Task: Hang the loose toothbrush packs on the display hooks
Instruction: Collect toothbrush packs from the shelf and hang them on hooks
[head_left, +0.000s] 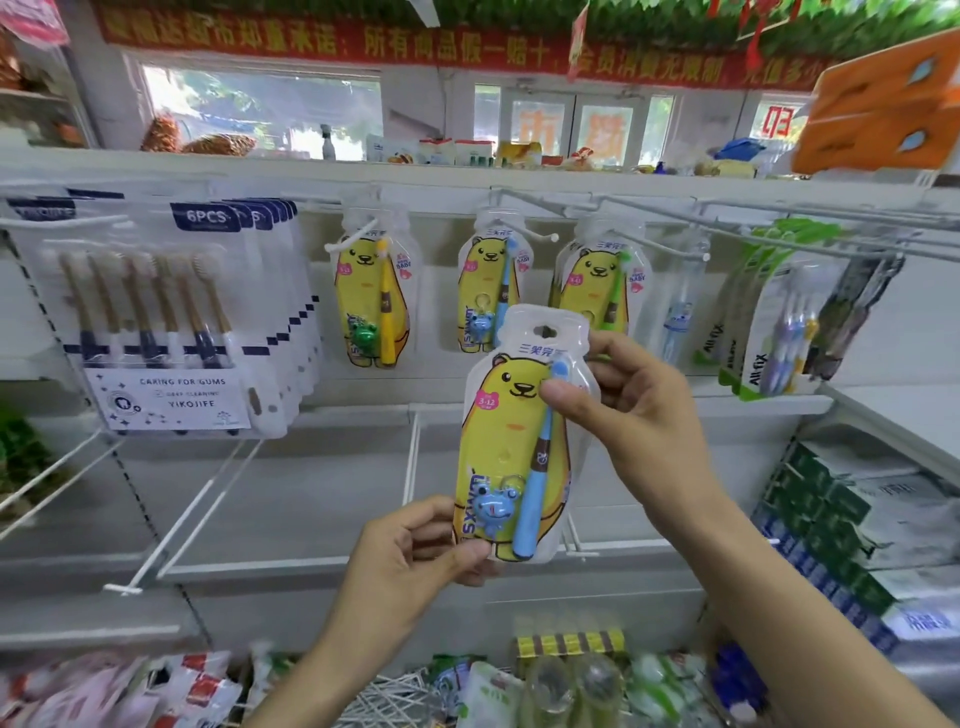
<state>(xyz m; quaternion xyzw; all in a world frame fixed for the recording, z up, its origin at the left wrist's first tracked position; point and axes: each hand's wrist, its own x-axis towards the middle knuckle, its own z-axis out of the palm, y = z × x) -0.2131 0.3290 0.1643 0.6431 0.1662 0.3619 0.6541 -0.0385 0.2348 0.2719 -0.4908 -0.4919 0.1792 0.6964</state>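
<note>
I hold a yellow bear toothbrush pack (511, 441) with a blue brush upright in front of the display. My left hand (415, 551) pinches its bottom left corner. At the upper right edge, near the brush head, my right hand (628, 405) pinches the pack with thumb in front. Its hang hole at the top is free. Behind it, on white hooks, hang three alike packs: one with a yellow brush (374, 301), one with a blue brush (491, 291) and one with a green brush (597, 280). The blue pack's hook tip (553, 238) juts forward just above my pack.
A stack of 6PCS brush packs (166, 322) hangs at the left. All fix packs (769, 327) hang at the right under long wire hooks (779, 228). Bare white hooks (187, 509) stick out of the lower panel. Green boxes (841, 525) fill the right shelf; assorted goods lie below.
</note>
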